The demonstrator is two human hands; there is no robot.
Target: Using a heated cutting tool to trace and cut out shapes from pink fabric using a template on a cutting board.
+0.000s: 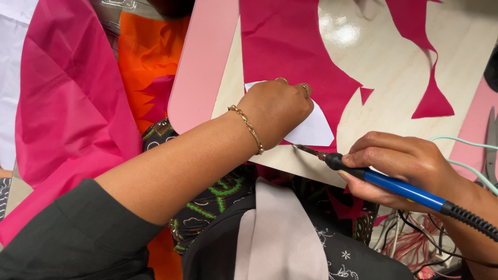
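My left hand (277,111) presses flat on a white paper template (314,129) lying on a magenta fabric sheet (282,46). A gold bracelet circles that wrist. My right hand (399,166) grips a blue-handled hot-tip cutting tool (386,182) like a pen. Its metal tip (303,149) touches the fabric at the template's lower edge, just right of my left hand. A black ribbed cord runs from the tool's back end to the lower right.
The fabric lies on a pale wooden board (384,67) with a pink border (199,67). Cut magenta scraps (433,101) sit at the right. Pink and orange cloth (72,93) is piled at the left. Scissors (490,145) and cables (415,238) lie at the right.
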